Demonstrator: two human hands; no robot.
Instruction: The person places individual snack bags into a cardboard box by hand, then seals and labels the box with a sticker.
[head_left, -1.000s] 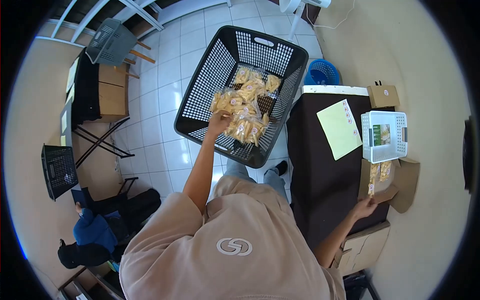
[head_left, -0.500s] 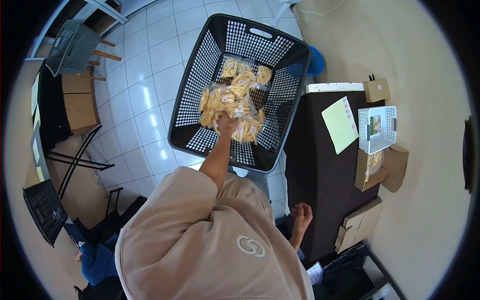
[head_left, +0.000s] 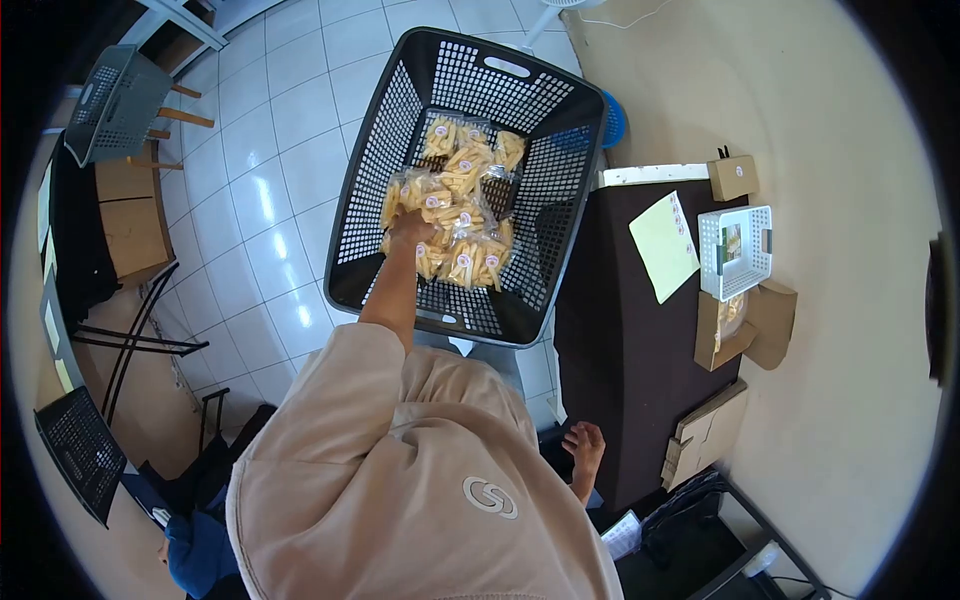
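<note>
A large black perforated basket (head_left: pixel 560 200) holds several clear bags of pale yellow sticks (head_left: pixel 465 170) with round labels. Inside it, my left hand (head_left: pixel 410 228) reaches down onto the bags at the left side of the pile. Its fingertips are hidden among the bags, so its grip cannot be made out. Beside the dark-covered table, my right hand (head_left: pixel 585 445) hangs in the air, empty, with its fingers loosely bent and apart.
On the dark table (head_left: pixel 620 370) at the right are a green sheet (head_left: pixel 665 245), a white basket (head_left: pixel 735 255), an open carton (head_left: pixel 725 330) and flat cardboard (head_left: pixel 705 435). A blue bin (head_left: pixel 613 120) stands behind. Part of another person in blue (head_left: pixel 200 550) shows lower left.
My left hand has shifted left over the bags, toward the pile's left edge. The whole view has shifted slightly, with the basket and table now further left. My right hand remains raised beside the table.
</note>
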